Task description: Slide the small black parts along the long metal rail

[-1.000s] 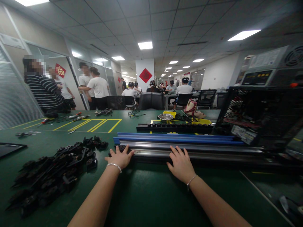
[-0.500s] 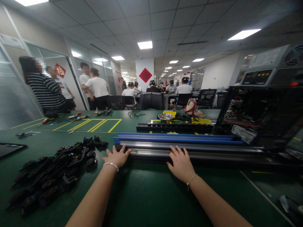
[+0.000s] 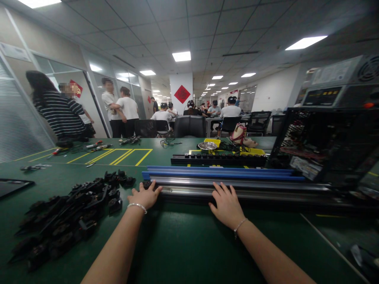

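Long metal rails (image 3: 183, 190) lie across the green table (image 3: 177, 240), with a blue rail (image 3: 225, 172) behind them. My left hand (image 3: 144, 196) rests at their left end, fingers spread, close to a small black part (image 3: 146, 184). On the front rail, further right, lies my right hand (image 3: 225, 205), its fingers apart and its fingertips on the metal. Neither hand is wrapped round anything. A heap of black parts (image 3: 68, 213) sits to the left of my left hand.
Behind the rails are a black strip (image 3: 219, 159), a metal bowl (image 3: 207, 146) and a yellow tray (image 3: 253, 152). An open computer case (image 3: 334, 146) stands at the right. Tools (image 3: 97, 146) lie at the back left. People (image 3: 128, 110) stand beyond the table.
My left hand has shifted very slightly left. My right hand stays in place. The people standing at the left have turned and moved a little.
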